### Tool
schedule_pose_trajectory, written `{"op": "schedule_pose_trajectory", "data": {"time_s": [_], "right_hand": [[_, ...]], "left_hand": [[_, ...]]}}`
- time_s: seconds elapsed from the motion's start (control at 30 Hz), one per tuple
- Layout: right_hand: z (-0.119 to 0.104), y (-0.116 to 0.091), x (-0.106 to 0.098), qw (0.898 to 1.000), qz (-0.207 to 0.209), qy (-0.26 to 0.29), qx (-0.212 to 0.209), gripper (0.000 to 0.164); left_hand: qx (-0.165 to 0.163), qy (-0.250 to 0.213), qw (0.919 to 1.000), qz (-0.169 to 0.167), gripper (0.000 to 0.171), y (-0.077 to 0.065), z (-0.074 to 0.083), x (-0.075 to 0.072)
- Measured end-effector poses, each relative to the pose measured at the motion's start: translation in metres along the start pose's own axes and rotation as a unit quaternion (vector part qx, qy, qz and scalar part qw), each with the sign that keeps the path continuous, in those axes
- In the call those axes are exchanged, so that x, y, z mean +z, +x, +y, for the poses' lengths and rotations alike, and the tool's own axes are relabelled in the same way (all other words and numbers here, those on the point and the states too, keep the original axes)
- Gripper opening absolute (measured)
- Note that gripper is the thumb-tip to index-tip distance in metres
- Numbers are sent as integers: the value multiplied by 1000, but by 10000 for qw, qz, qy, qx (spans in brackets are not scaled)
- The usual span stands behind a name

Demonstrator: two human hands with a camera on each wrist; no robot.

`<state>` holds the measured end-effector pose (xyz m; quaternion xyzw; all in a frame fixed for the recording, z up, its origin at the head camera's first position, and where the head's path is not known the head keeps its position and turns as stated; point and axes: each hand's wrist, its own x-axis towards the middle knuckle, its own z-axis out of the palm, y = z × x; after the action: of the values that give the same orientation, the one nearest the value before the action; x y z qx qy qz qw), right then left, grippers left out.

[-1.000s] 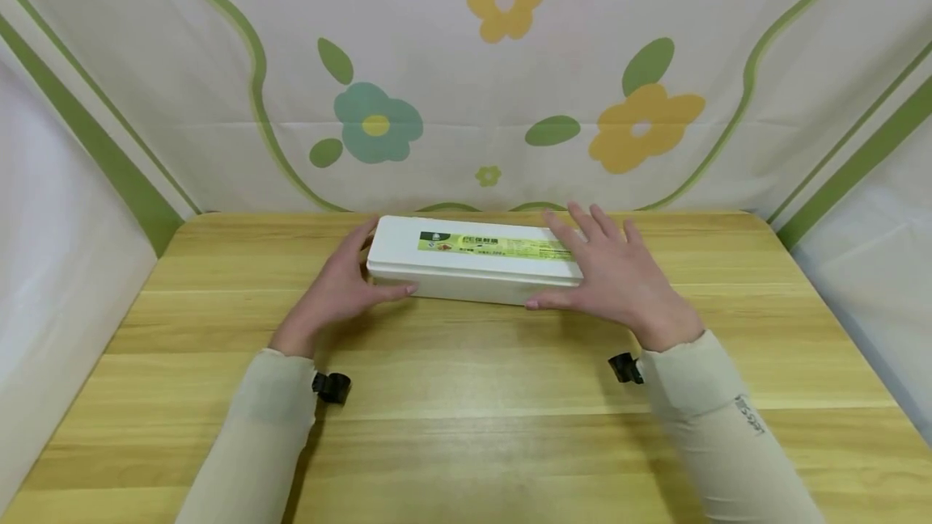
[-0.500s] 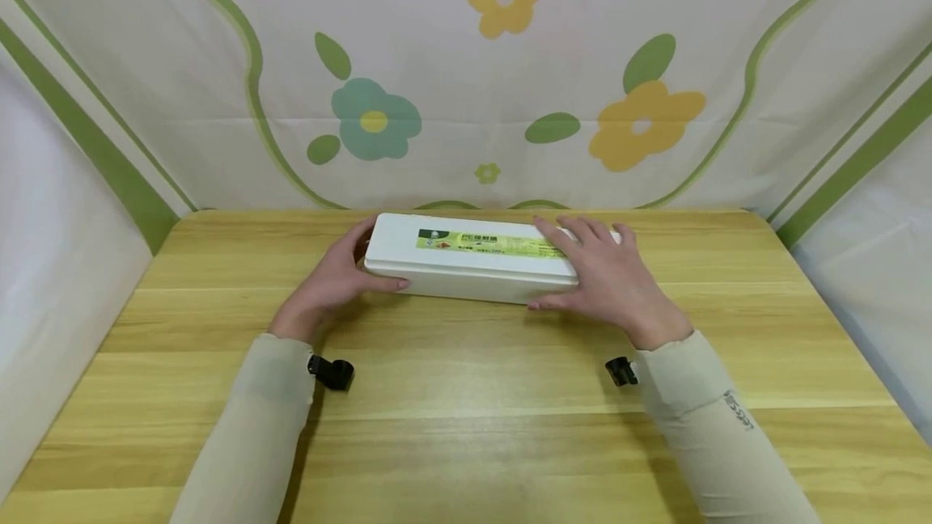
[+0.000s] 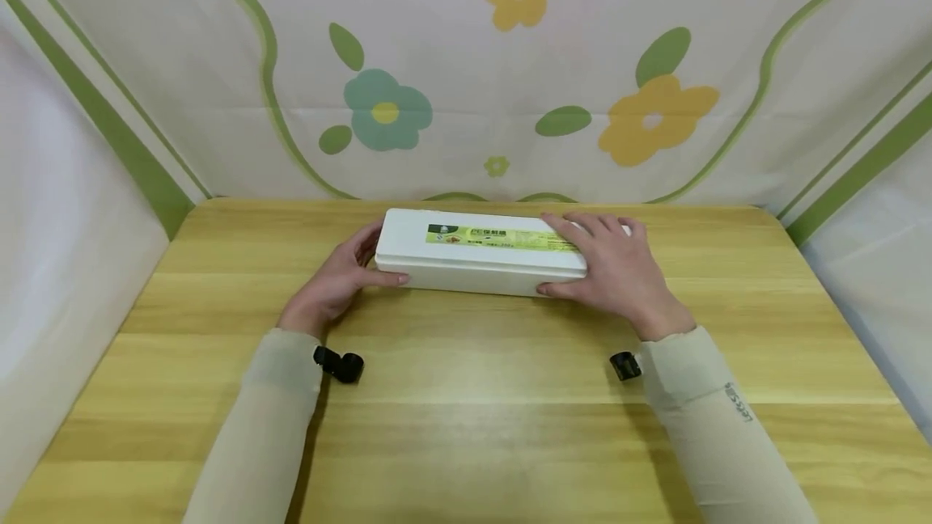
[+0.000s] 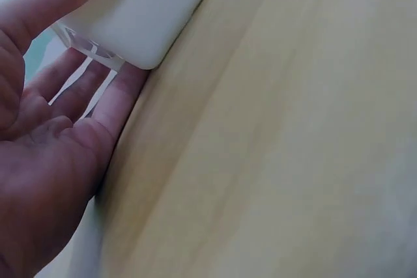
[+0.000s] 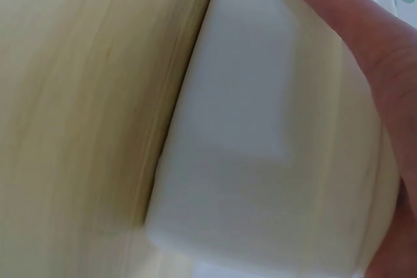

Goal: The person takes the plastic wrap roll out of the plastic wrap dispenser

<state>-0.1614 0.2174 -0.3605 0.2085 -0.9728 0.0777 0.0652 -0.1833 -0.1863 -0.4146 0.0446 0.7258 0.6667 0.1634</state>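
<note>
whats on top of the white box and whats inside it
A yellow-green label runs along the lid of the white box. The right hand hides one end of the lid. The lid is on, so the inside cannot be seen.

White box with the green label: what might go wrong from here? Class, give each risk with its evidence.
The white box sits near the far edge of the table, so a forward push might carry it into the flowered curtain. The right hand reaches over the lid, so lifting could tug it loose; whether it is fastened cannot be told. The left hand grips only the box's end, so that end could perhaps slip.
</note>
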Motion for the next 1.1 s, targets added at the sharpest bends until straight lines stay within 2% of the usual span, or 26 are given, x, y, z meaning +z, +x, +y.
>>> {"op": "schedule_pose_trajectory", "data": {"time_s": [0.4,0.67,0.93,1.1], "right_hand": [[2,8,0,9999,90,-82,47,103],[-2,12,-4,9996,-170,141,159,98],[-27,28,-1,9976,-316,597,-119,98],[-46,41,3,9978,-245,434,-428,98]], "left_hand": [[-18,-28,10000,16,107,10,1,-2],[-94,-143,9997,-176,109,10,-3,-6],[-188,-322,9988,-323,108,7,-7,-6],[-208,-386,9983,-378,109,7,-5,-4]]}}
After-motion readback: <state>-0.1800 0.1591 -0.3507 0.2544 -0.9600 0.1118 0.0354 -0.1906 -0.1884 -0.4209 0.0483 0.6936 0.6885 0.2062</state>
